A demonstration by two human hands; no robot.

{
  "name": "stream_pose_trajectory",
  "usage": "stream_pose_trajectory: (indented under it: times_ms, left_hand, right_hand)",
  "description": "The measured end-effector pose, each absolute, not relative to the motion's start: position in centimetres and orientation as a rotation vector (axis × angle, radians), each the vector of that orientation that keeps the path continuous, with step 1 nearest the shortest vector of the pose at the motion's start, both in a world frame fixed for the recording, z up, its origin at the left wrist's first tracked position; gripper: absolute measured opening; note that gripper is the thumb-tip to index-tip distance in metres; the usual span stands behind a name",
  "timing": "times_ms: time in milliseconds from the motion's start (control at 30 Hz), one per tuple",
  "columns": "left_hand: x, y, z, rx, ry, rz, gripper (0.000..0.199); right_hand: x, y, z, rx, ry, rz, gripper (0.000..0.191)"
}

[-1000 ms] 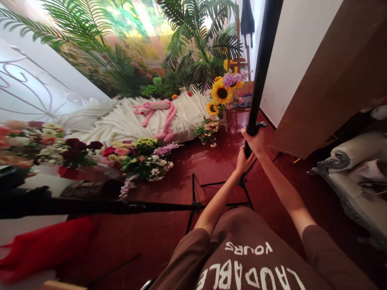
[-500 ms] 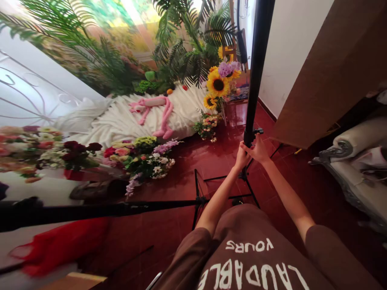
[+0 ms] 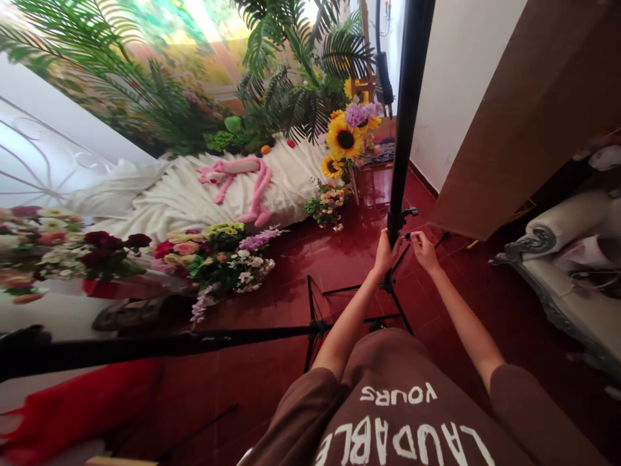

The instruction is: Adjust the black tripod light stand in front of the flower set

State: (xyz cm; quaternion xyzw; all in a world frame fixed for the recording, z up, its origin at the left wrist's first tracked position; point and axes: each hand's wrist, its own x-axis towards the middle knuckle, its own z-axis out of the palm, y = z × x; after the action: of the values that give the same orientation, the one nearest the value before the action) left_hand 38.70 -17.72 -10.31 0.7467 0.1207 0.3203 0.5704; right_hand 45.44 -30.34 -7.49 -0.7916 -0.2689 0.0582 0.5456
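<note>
Gripping black pole point(image 3: 408, 123) near its lower end with left hand point(image 3: 385, 255), fingers curled around; pinching small knob point(image 3: 408, 237) beside pole with right hand point(image 3: 425, 252), fingertips narrow. Pole above tripod legs point(image 3: 400, 309) on red floor point(image 3: 295, 255), right of sunflowers point(image 3: 345, 138).

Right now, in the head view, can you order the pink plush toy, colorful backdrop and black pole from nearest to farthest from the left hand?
1. Black pole: in the left hand.
2. Pink plush toy: off to the left, on white cloth.
3. Colorful backdrop: farthest, behind the toy.
</note>
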Motion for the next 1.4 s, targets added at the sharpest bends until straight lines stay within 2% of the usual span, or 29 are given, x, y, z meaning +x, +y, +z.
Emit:
stream_pose_trajectory:
  times_ms: [300,433,600,933,1100,1400]
  left_hand:
    - [38.6,-17.6,-10.0,1.78,0.268,0.75,0.037]
    - [38.6,-17.6,-10.1,1.792,0.271,0.77,0.036]
    - [38.7,-17.6,-10.4,1.766,0.265,0.771,0.037]
    - [38.7,-17.6,-10.3,1.755,0.27,0.782,0.038]
    - [38.6,-17.6,-10.2,1.772,0.275,0.754,0.039]
    - [38.7,-17.7,-10.3,1.757,0.262,0.755,0.037]
  right_hand:
    - [47.0,-27.2,-6.9,-1.742,-0.25,0.252,0.031]
    - [46.9,-27.9,-6.5,-1.704,-0.334,0.345,0.037]
    - [46.0,-29.2,-6.9,-1.724,-0.528,0.228,0.048]
    - [46.6,-28.8,-7.5,-1.969,-0.74,0.047,0.048]
    - [45.7,-29.3,-6.8,-1.928,-0.772,-0.06,0.044]
    - [45.6,-29.3,-7.2,-1.949,-0.757,-0.096,0.048]
